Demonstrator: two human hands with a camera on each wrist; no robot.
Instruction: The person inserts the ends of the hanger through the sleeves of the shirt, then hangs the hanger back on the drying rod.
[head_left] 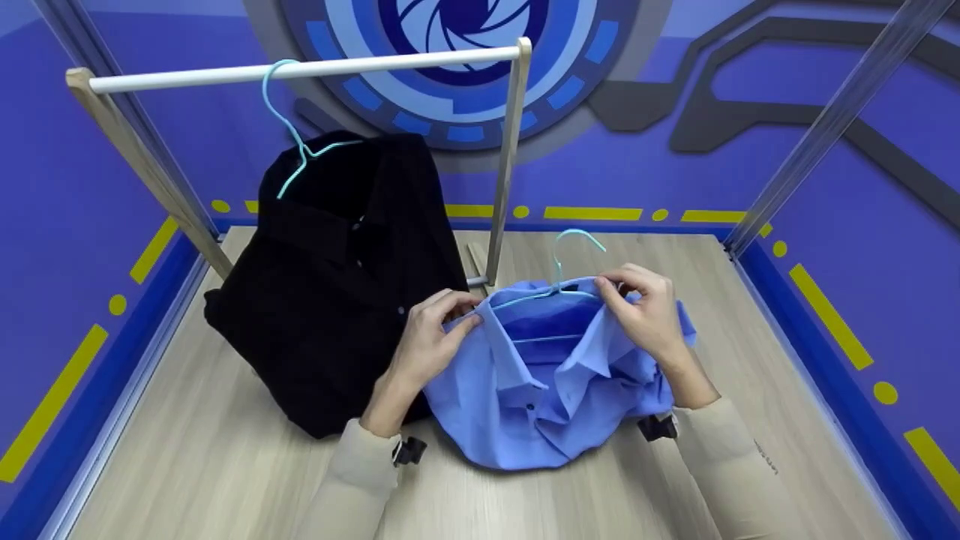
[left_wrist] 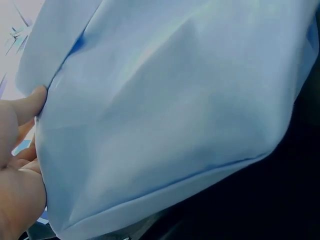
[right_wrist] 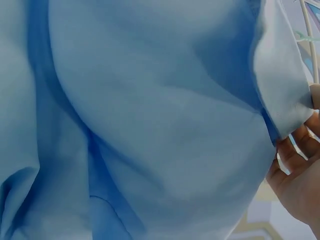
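Observation:
A light blue collared shirt (head_left: 480, 405) is bunched above the wooden table, with a mint-green hanger (head_left: 557, 279) inside its neck and the hook standing up out of the collar. My left hand (head_left: 427, 334) pinches the shirt by the collar on the left side; the left wrist view shows the thumb (left_wrist: 31, 106) against the blue cloth. On the other side my right hand (head_left: 646, 311) pinches the collar between thumb and fingers. In the right wrist view, its fingers (right_wrist: 295, 155) lie at the collar's edge. Most of the hanger's arms are hidden under the cloth.
Left of the blue shirt, a black shirt (head_left: 330, 300) hangs on another mint-green hanger (head_left: 300, 146) from the white rail (head_left: 202, 76) of a wooden-legged rack. Blue patterned walls (head_left: 630, 180) enclose the pale wooden table (head_left: 187, 465) at the back and sides.

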